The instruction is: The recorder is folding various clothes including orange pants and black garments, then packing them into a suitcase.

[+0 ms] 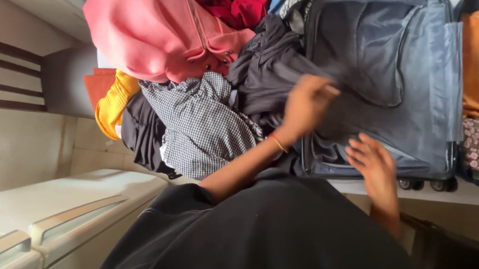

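Left hand [305,104]: fingers curled, pinching the dark garment [267,74] at the open side of the grey suitcase [392,78].
Right hand [375,167]: grip spread, flat on the suitcase lid near its wheeled end.
Doing it well: probably best to keep the lid pinned while feeding cloth in a little at a time — clear of the zip line.
Edges and room: suitcase lies close to the shelf's front edge; checked cloth [203,126] and pink bag [157,25] crowd one side, orange cloth [477,62] the other — little open room.

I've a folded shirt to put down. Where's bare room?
The grey suitcase front is bare between the left hand and the orange cloth; the white cabinet top too. Crowded: the clothes heap beside the suitcase.
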